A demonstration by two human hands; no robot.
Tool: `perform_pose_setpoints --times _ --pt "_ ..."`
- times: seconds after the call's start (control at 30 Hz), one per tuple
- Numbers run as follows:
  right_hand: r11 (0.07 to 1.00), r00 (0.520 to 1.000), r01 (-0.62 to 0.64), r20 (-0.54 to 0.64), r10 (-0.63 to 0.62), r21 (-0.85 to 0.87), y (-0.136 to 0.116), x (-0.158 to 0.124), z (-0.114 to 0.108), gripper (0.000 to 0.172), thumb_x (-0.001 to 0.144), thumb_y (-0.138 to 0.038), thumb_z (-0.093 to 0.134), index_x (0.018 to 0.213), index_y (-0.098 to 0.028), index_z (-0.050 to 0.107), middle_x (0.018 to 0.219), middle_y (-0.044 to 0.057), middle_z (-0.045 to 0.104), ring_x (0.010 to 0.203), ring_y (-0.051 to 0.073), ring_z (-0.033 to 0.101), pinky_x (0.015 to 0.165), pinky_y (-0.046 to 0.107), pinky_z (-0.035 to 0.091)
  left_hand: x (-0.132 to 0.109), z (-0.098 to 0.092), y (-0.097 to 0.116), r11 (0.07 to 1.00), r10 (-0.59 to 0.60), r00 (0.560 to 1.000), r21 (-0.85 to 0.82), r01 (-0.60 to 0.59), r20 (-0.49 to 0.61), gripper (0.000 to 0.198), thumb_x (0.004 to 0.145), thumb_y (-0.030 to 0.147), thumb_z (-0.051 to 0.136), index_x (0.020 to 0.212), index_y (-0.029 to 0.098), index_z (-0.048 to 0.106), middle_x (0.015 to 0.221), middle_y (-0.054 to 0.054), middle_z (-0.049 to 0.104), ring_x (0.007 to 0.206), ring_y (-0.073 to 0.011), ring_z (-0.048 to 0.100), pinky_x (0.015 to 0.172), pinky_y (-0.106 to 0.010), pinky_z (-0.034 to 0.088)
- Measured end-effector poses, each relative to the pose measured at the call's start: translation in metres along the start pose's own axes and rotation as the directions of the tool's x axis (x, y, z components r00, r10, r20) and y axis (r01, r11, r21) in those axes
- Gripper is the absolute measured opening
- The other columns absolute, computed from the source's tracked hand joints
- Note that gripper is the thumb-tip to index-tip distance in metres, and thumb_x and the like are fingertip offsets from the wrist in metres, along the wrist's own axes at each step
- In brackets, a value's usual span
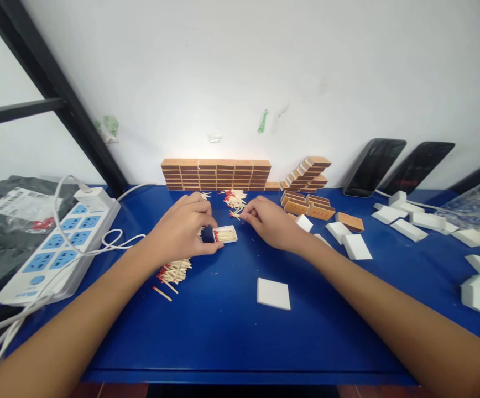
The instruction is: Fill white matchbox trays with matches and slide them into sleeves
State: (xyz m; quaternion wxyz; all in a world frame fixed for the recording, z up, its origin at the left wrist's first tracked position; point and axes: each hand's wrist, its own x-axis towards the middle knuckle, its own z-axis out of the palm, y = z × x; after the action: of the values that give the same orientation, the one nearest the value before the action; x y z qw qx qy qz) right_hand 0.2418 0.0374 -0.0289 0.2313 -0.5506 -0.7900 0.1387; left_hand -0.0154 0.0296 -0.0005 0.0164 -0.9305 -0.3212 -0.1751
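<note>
My left hand [188, 229] grips a small white matchbox tray [232, 235] between thumb and fingers, over the blue table. Inside the tray lie matches [223, 236], their red heads toward my thumb. At the edge of a loose match pile [235, 200], my right hand [267, 221] is closed in a pinch on a match [235, 215], partly hidden by the fingertips. A larger heap of matches [176, 271] lies below my left hand. More matches are partly covered behind its fingers.
Stacked matchboxes [216, 174] line the wall, with a stepped stack [306, 174] farther right. White trays [418, 218] are scattered on the right; one white piece [273, 293] lies in front. Two phones [375, 166] lean on the wall. A power strip [61, 243] with cables occupies the left.
</note>
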Motion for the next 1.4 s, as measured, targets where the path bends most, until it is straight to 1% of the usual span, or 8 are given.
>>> perform_pose_setpoints --times 0.17,0.37,0.63,0.73,0.83,0.97,1.17,1.4 --pt "0.991 1.000 -0.005 -0.020 0.002 -0.133 -0.014 0.001 0.017 0.014 0.106 -0.020 0.059 0.097 -0.017 0.070 0.104 0.010 0.066 0.099 0.024 0.064 0.088 0.034 0.047 0.000 0.000 -0.001 1.000 0.005 1.000 0.007 -0.005 -0.009 0.028 0.085 0.046 0.086 0.095 0.020 0.085 0.091 -0.006 0.071 0.096 -0.0255 0.059 0.089 -0.042 0.049" --pt "0.984 0.999 -0.005 -0.042 -0.003 -0.177 -0.012 0.001 0.017 0.009 0.102 -0.025 0.069 0.104 -0.016 0.070 0.111 0.011 0.068 0.106 0.026 0.065 0.091 0.036 0.048 0.000 0.000 -0.001 1.000 -0.002 1.000 0.015 0.002 0.007 0.030 0.084 0.047 0.087 0.096 0.020 0.085 0.094 -0.006 0.072 0.099 -0.0263 0.061 0.091 -0.043 0.049" --pt "0.966 0.994 -0.055 0.075 0.077 -0.254 -0.021 0.006 0.015 0.020 0.110 -0.023 0.056 0.106 -0.012 0.072 0.112 0.015 0.070 0.108 0.027 0.066 0.093 0.036 0.047 0.000 -0.002 0.001 1.000 -0.013 1.000 0.010 0.012 0.021 0.027 0.085 0.046 0.086 0.095 0.021 0.085 0.093 -0.006 0.072 0.099 -0.0263 0.060 0.090 -0.043 0.049" --pt "0.980 0.997 -0.013 0.076 0.028 -0.197 -0.015 0.006 0.010 0.016 0.108 -0.021 0.058 0.102 -0.013 0.072 0.110 0.014 0.069 0.104 0.025 0.065 0.092 0.034 0.046 0.000 -0.002 0.001 1.000 -0.012 1.000 0.008 0.012 0.012 0.028 0.084 0.046 0.086 0.094 0.020 0.085 0.092 -0.006 0.071 0.096 -0.0258 0.060 0.090 -0.043 0.049" --pt "0.999 0.997 0.013 0.073 -0.009 -0.045 -0.006 0.002 -0.002 0.013 0.105 -0.020 0.062 0.096 -0.016 0.070 0.102 0.009 0.069 0.093 0.021 0.063 0.083 0.031 0.044 0.000 -0.002 0.000 1.000 -0.015 1.000 0.016 0.015 0.013 0.029 0.084 0.046 0.086 0.096 0.020 0.085 0.093 -0.006 0.071 0.096 -0.0254 0.059 0.090 -0.042 0.048" --pt "0.986 0.986 -0.028 0.167 0.001 0.162 -0.003 -0.006 -0.016 0.017 0.105 -0.031 0.061 0.095 -0.019 0.068 0.084 0.001 0.064 0.073 0.017 0.055 0.068 0.029 0.040 0.000 -0.001 -0.001 1.000 -0.020 1.000 0.016 0.019 0.021 0.030 0.084 0.047 0.086 0.098 0.020 0.085 0.093 -0.006 0.071 0.097 -0.0254 0.059 0.090 -0.043 0.048" --pt "0.971 0.972 0.218 0.063 -0.225 0.094 -0.012 -0.017 -0.009 0.013 0.103 -0.017 0.062 0.091 -0.020 0.065 0.096 0.004 0.063 0.086 0.018 0.058 0.078 0.030 0.044 0.000 -0.001 0.000 1.000 -0.005 1.000 0.005 0.005 0.013 0.027 0.086 0.046 0.085 0.097 0.021 0.084 0.093 -0.006 0.072 0.098 -0.0261 0.059 0.090 -0.042 0.048" --pt "0.967 0.964 0.251 0.080 -0.253 0.037 -0.025 -0.024 -0.007 0.011 0.105 -0.014 0.060 0.096 -0.020 0.063 0.101 0.006 0.065 0.093 0.020 0.062 0.082 0.031 0.046 -0.001 0.000 0.000 1.000 0.004 1.000 0.001 -0.004 -0.008 0.029 0.085 0.047 0.086 0.096 0.020 0.084 0.090 -0.006 0.071 0.096 -0.0261 0.060 0.090 -0.043 0.049"
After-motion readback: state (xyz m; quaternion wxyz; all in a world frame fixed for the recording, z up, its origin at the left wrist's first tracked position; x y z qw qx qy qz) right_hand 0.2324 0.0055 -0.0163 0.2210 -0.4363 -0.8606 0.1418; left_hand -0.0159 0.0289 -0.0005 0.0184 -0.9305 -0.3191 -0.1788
